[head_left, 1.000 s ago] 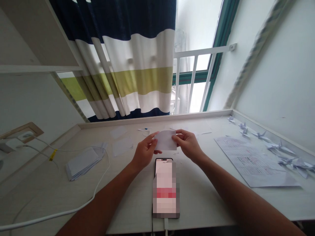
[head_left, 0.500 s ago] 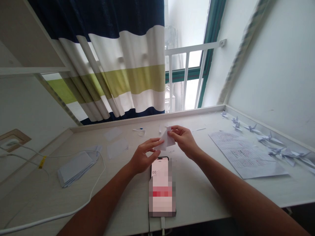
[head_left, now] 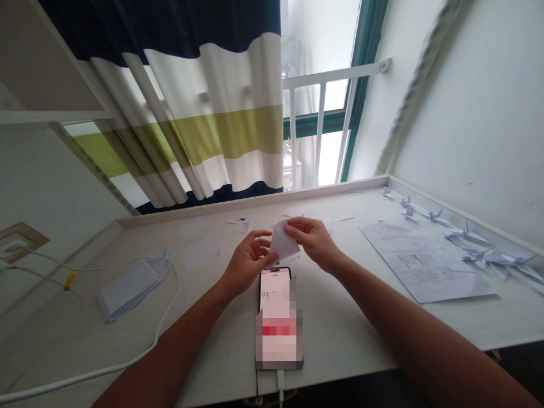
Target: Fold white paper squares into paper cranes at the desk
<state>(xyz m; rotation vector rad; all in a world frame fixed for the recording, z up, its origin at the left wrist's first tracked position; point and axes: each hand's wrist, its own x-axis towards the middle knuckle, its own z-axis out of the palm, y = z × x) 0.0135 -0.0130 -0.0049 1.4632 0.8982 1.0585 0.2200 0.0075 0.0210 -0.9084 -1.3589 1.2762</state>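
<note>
Between my two hands, above the far end of the phone, is a small folded piece of white paper (head_left: 284, 241). My right hand (head_left: 312, 241) pinches its upper right part between thumb and fingers. At the lower left edge, the thumb of my left hand (head_left: 249, 263) presses on the paper, with the fingers curled behind it. The phone (head_left: 278, 317) lies on the white desk just below, a timer on its screen, part of it blurred out. Small scraps of paper lie on the desk behind my hands.
A stack of folded paper (head_left: 130, 289) lies at the left beside a white cable (head_left: 168, 317). To the right are a printed sheet (head_left: 420, 263) and a row of folded paper cranes (head_left: 465, 232) along the desk's raised edge. A striped curtain (head_left: 229, 130) hangs behind.
The folded paper has turned, now showing a broader flat face towards me. My left fingers have moved from its front to behind it. The view has shifted slightly.
</note>
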